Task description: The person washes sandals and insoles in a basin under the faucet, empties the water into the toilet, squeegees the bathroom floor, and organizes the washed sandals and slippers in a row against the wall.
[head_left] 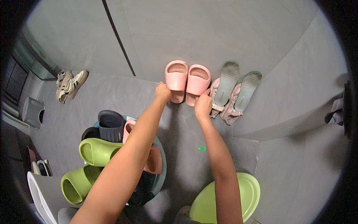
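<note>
A pair of pink slide slippers stands against the grey wall, tilted up with the toes toward the wall. My left hand (163,92) is closed at the outer edge of the left pink slipper (176,79). At the heel end of the right pink slipper (198,82), my right hand (202,105) has its fingers closed on the edge. Just right of that hand are a pair of pinkish sandals (232,105), with two grey-green insoles (227,83) propped on them against the wall. My fingertips are partly hidden.
Below my left arm, a blue-grey basin (162,179) holds green slides (97,152), a dark slide (112,126) and other pink footwear. A green stool (248,194) stands under my right forearm. Sneakers (76,85) lie far left; a small green piece (202,148) lies on the floor.
</note>
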The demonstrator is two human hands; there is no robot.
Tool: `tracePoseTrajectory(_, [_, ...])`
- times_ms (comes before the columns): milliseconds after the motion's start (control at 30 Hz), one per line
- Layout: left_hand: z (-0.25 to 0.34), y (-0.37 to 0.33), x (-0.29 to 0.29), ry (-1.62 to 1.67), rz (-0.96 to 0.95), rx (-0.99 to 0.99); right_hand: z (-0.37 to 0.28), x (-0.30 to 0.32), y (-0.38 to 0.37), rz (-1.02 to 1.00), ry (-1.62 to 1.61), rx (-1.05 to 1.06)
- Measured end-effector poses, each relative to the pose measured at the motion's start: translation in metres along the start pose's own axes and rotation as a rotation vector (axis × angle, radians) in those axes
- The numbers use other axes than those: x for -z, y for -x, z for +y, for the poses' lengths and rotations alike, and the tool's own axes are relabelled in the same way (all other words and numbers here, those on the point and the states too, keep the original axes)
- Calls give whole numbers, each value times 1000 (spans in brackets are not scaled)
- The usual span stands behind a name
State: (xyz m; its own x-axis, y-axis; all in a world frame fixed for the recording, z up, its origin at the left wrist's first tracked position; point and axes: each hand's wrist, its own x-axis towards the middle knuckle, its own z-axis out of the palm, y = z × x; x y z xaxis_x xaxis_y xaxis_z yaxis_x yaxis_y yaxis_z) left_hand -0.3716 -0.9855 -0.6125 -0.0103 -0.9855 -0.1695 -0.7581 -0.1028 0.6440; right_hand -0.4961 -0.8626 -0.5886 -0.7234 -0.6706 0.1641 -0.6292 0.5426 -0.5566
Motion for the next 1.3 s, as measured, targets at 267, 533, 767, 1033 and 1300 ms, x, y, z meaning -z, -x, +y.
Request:
tracePoseTrajectory(267, [32,29,91,-146,-125,-361,-1,33,32,-94,177,158])
tracePoseTrajectory(533, [-43,114,269,-422,-349,-769,-39,100,87,-101,21,466])
tracePoseTrajectory(767, [-188,172,427,-832,-417,-442,-133,111,179,-535,-396,1000])
tracePoseTrajectory(1033, [-236,225,460,-748,-1010,-93,-202,75,245,-662,-352,1100])
tracePoseTrajectory(1300, [-185,266,465,-372,-955,295,-243,38,245,-565,-287,1310])
